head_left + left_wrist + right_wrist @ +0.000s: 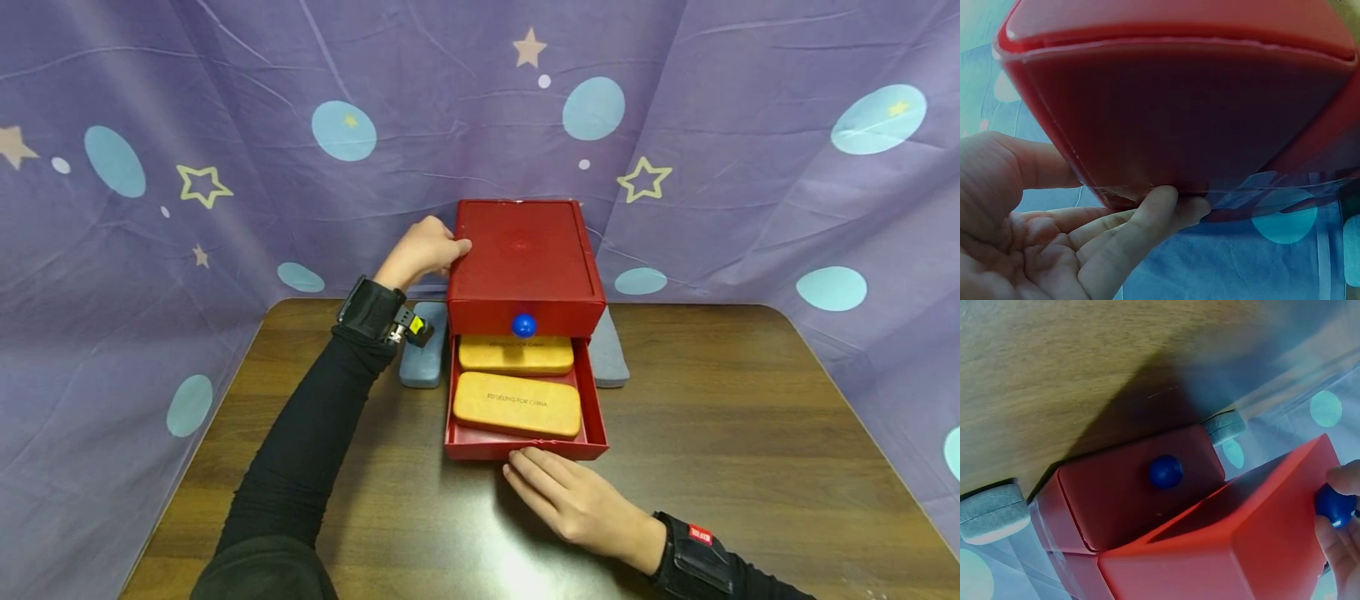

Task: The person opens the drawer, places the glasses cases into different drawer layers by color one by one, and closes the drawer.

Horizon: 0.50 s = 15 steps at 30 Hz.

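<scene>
A red two-drawer box (521, 250) stands at the back of the table, its upper drawer closed with a blue knob (524, 326). The lower drawer (592, 408) is pulled out and holds two yellow glasses cases, a front one (517, 404) and a rear one (517, 357) partly under the upper drawer. My left hand (427, 250) grips the box's far left corner, thumb on top; the left wrist view shows its fingers (1129, 240) around the edge. At the lower drawer's front, my right hand (573, 504) pinches the lower knob (1335, 505), hidden in the head view.
A blue-grey case (423, 346) lies beside the box on its left, and a grey one (607, 354) on its right. The wooden table (750, 433) extends to both sides. Behind it hangs a purple curtain (450, 125) with stars and ovals.
</scene>
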Available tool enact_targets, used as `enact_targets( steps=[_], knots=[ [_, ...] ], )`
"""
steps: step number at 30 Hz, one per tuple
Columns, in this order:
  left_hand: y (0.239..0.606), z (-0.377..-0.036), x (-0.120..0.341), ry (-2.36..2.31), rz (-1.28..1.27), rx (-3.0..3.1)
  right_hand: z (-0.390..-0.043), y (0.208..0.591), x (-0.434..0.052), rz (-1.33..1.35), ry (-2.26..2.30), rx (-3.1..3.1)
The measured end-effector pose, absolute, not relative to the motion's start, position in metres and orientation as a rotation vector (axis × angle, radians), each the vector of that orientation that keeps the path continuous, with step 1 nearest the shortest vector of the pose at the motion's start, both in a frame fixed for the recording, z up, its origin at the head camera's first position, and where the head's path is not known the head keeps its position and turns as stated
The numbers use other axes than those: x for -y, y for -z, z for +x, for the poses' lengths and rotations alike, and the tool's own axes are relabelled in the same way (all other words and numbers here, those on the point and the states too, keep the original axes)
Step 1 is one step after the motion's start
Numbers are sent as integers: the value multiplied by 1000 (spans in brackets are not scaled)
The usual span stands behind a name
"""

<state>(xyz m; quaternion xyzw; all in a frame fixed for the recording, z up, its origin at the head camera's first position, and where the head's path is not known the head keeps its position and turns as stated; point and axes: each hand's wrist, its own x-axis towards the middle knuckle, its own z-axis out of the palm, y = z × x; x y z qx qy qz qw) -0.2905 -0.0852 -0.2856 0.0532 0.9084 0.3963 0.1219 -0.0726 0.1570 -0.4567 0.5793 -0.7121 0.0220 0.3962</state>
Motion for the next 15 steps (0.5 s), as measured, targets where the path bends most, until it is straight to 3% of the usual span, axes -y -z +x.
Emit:
enact_targets(
  steps=[15],
  knots=[
    [285,-290,85,-1132,136,-2670,-73,454,-157,1478,-67,1801]
  ],
)
